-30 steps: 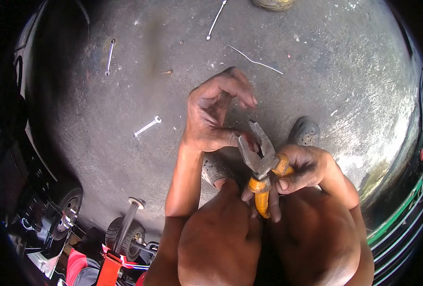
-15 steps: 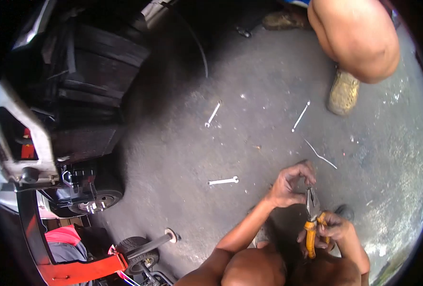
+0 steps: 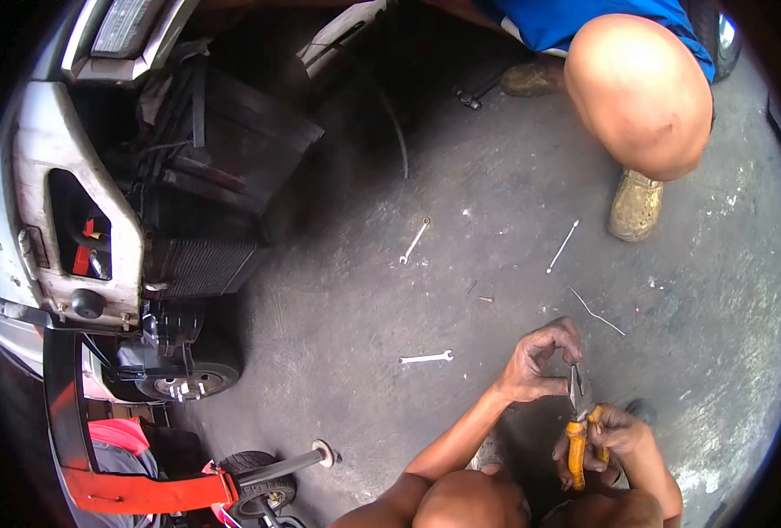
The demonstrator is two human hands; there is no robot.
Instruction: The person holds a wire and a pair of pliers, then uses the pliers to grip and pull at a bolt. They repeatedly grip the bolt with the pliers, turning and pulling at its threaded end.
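Note:
My right hand (image 3: 615, 436) grips the orange handles of a pair of pliers (image 3: 579, 421), jaws pointing up and away from me. My left hand (image 3: 540, 363) is curled at the jaws, thumb and fingertips pinched together on something too small to make out. Both hands sit low in the view, above my bare knees (image 3: 474, 502). Three spanners lie on the concrete floor: one (image 3: 426, 358) just left of my left hand, one (image 3: 414, 240) farther off, one (image 3: 563, 245) near the other person's shoe. A thin bent wire (image 3: 594, 310) lies beyond my hands.
Another person crouches at the top right, bare knee (image 3: 641, 92), blue shorts and tan shoe (image 3: 634, 205). A car's stripped front end (image 3: 100, 202) with radiator and wheel hub (image 3: 184, 380) fills the left. A red jack (image 3: 144, 488) with a handle sits at the bottom left.
The view has swung up from my hands to take in the car front and the crouching person. My hands keep the same hold on the pliers and the pinch at their jaws.

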